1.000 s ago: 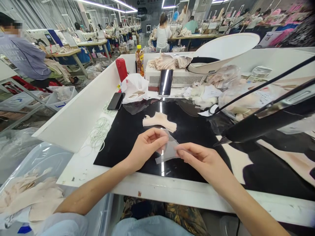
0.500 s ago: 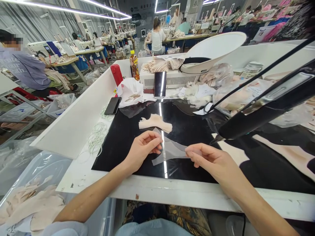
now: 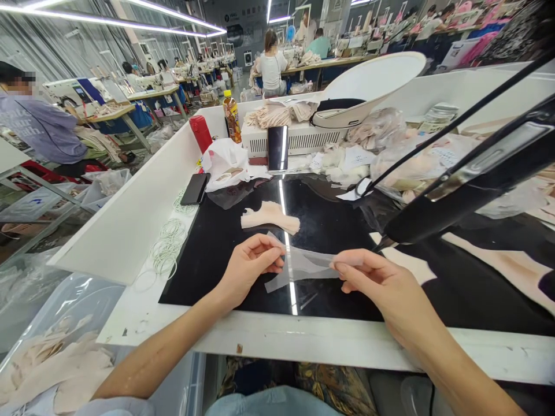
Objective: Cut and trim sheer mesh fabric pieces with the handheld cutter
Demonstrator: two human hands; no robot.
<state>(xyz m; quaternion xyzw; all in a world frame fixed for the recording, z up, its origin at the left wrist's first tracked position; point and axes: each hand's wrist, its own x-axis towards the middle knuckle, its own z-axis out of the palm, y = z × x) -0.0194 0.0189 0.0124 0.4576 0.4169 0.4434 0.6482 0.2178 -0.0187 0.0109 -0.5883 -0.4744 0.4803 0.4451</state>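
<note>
A thin, see-through piece of mesh fabric (image 3: 301,266) is stretched between my two hands, just over the glossy black table surface (image 3: 329,225). My left hand (image 3: 255,260) pinches its left end, fingers curled and closed. At the other end, my right hand (image 3: 368,271) grips it between thumb and forefinger. Beyond my hands lies a small stack of beige fabric pieces (image 3: 271,216). To the right, a beige cut piece (image 3: 410,263) lies flat, partly behind a black tapered device (image 3: 468,190) that slants in from the right.
Green elastic rings (image 3: 167,245) and a black phone (image 3: 195,189) lie along the left side. A white machine box (image 3: 312,140) stands at the back, with plastic bags (image 3: 429,162) to its right. Below left is a clear bin (image 3: 99,294) of beige scraps. Other people sit at sewing tables beyond.
My right hand has moved slightly right, drawing the mesh more taut between the hands. My left hand keeps its pinch. The whole view has shifted a little.
</note>
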